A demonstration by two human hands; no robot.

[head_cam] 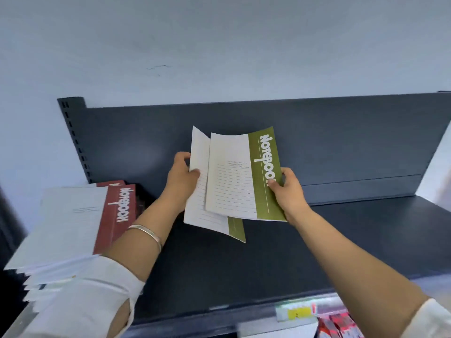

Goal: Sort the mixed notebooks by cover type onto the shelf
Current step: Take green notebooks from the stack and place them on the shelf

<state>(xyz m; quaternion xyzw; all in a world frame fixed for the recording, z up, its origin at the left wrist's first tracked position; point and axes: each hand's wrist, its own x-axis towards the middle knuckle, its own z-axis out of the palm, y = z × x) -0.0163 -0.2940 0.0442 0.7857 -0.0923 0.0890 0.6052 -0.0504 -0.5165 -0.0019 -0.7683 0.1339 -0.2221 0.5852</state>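
- Left grip [181,176]: fingers curled round the left edge of the rear olive-green-and-white paper notebook [202,211], which is held upright above the dark grey metal shelf [268,259].
- Right grip [289,191]: thumb and fingers pinch the green right edge of the front olive-green-and-white paper notebook [239,176], which overlaps the rear one. Both are off the shelf board, in front of the dark back panel [341,132].
- Slanted stack of red-and-white paper notebooks [73,223]: lies at the shelf's left end, fanned at its lower edges. The cover colours of the lowest copies cannot be told.
- Progress, as judged: the red cover type appears grouped at the left. The green group has not yet been started on the shelf, as no green copy lies there.
- Left to do, as judged: set the two green notebooks down together, apart from the red stack. Whether more unsorted copies wait out of view cannot be told.
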